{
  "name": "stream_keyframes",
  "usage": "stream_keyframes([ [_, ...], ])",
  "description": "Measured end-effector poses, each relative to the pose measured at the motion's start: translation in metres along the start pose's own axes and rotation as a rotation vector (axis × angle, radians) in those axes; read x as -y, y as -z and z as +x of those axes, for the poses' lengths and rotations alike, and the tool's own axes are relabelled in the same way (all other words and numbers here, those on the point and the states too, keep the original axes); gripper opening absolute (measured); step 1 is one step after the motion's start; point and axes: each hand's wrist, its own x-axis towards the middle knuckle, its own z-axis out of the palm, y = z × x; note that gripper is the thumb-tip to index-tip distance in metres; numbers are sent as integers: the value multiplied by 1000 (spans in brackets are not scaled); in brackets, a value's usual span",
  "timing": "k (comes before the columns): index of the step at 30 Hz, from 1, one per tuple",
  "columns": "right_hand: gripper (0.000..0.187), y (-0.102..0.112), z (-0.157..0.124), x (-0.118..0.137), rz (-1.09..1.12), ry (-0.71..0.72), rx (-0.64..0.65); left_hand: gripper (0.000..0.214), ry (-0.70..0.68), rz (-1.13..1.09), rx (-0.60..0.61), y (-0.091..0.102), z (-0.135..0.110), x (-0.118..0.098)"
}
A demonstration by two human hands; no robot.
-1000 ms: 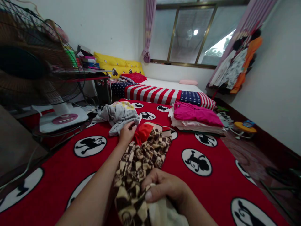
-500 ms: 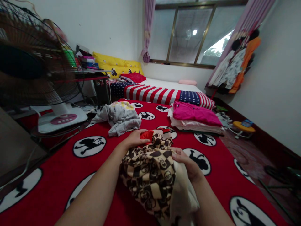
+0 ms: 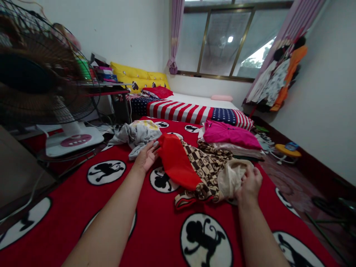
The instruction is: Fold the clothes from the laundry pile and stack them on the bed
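Checkered garment (image 3: 205,167) lies stretched crosswise between left hand (image 3: 146,157) and right hand (image 3: 249,185).

Home bedroom, lived-in. Evidence: mattress (image 3: 194,100) along far wall under flag-pattern blanket (image 3: 191,111), yellow pillows (image 3: 136,76) and red pillow (image 3: 158,92) at head end. Red monkey-print blanket (image 3: 244,222) spread in foreground, loose laundry on it: grey heap (image 3: 136,135), folded stack (image 3: 230,139) with pink top. Clothes (image 3: 280,79) hanging by pink curtain (image 3: 303,22). Sliding window (image 3: 225,40) on end wall. Electric fan (image 3: 36,81) at left beside cluttered table (image 3: 105,87). Small yellow stool (image 3: 287,150) on floor at right.
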Motion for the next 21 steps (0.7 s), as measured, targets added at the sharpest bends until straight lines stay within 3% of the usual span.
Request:
stream_keyframes([
  [3,56,-7,-14,6,-404,265,-135,30,-52,46,-14,2,2,3],
  [5,49,-13,-29,16,-663,521,-167,37,-69,168,-15,2,1,7],
  [7,37,-21,-46,29,-719,697,-83,43,-83,294,0,0,-1,11],
  [8,32,-26,-54,36,-697,722,22,46,-89,347,10,-2,-2,13],
  [10,27,-35,-72,45,-699,639,314,51,-105,431,25,-5,-3,17],
  [13,32,-46,-95,47,-917,437,693,53,-124,494,32,-7,-4,21],
  [17,30,-53,-109,34,-1121,411,833,53,-121,501,13,-5,-3,21],
  [19,25,-55,-111,32,-1016,402,878,53,-118,482,3,-4,-2,21],
  [21,23,-57,-114,37,-772,348,937,51,-108,463,-9,-3,-1,21],
])
